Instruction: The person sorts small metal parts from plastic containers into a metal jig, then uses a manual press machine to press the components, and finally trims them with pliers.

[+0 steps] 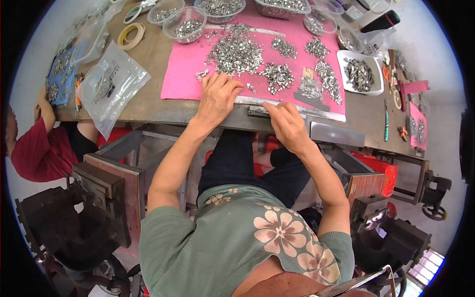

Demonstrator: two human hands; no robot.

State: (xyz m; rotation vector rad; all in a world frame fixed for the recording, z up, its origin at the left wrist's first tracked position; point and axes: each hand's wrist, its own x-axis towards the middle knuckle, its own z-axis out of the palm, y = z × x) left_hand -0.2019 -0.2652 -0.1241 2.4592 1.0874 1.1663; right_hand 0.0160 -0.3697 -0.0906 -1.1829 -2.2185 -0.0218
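We sort small metal parts (236, 52) on the pink mat (180, 74): left hand (217, 96) spread flat beside one pile, right hand (287, 123) pinching a dark strip (257, 112) at the mat's edge; several heaps sorted, loose pieces remain.

Brown workbench (148, 106) on pale floor (445, 128), dark iron presses (94, 218) beside.

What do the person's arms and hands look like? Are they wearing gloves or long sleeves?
No gloves and no long sleeves. Both the left hand and the right hand are bare, and so are the forearms, right up past the elbows. The person wears a green short-sleeved shirt printed with big pale pink flowers. I can see no rings, watch or bracelets on either hand or wrist.
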